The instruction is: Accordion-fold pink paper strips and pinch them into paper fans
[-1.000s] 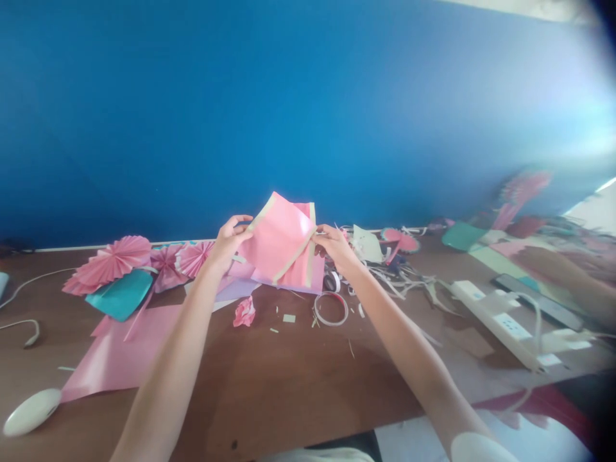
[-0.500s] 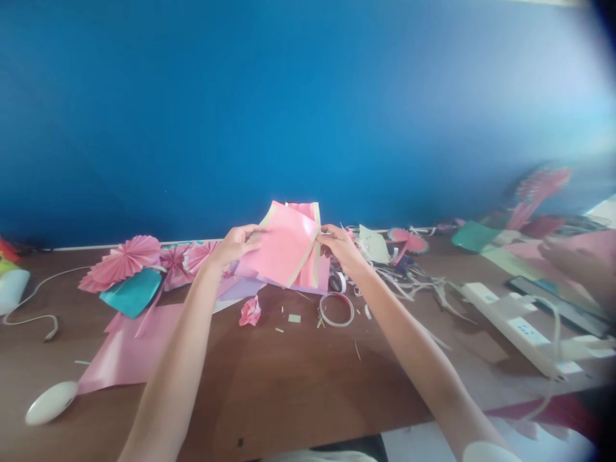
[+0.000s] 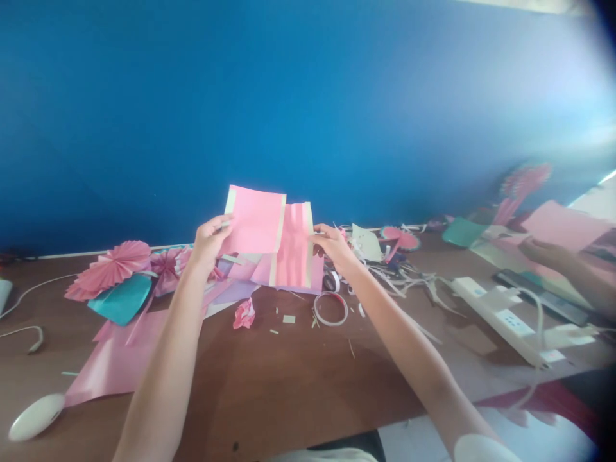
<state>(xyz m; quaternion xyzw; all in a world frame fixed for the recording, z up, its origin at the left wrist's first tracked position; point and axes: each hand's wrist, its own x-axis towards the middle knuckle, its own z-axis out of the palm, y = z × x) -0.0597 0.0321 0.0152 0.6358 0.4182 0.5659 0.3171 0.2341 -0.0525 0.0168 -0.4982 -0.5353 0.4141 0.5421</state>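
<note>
My left hand (image 3: 212,239) is closed on the left edge of a flat pink paper sheet (image 3: 255,221) with pale strips along two sides. My right hand (image 3: 332,244) pinches the right edge of a creased pink paper sheet (image 3: 294,247), which also has pale strips on its sides. The flat sheet overlaps the creased one's upper left part. Both are raised over the back of the table, above lilac and pink papers (image 3: 235,290). Below them lie a roll of tape (image 3: 330,309) and a crumpled pink paper (image 3: 244,314).
Pink paper fans (image 3: 115,264) and a teal paper piece (image 3: 121,299) lie on the left, near a white computer mouse (image 3: 36,417). At right are paper strips (image 3: 409,282), a power strip (image 3: 505,321) and another person's hand (image 3: 546,252) by pink paper. A blue wall (image 3: 308,96) rises behind.
My left hand has moved left and the flat sheet has shifted left and up with it, uncovering more of the creased sheet. My right hand keeps its hold on the right edge.
</note>
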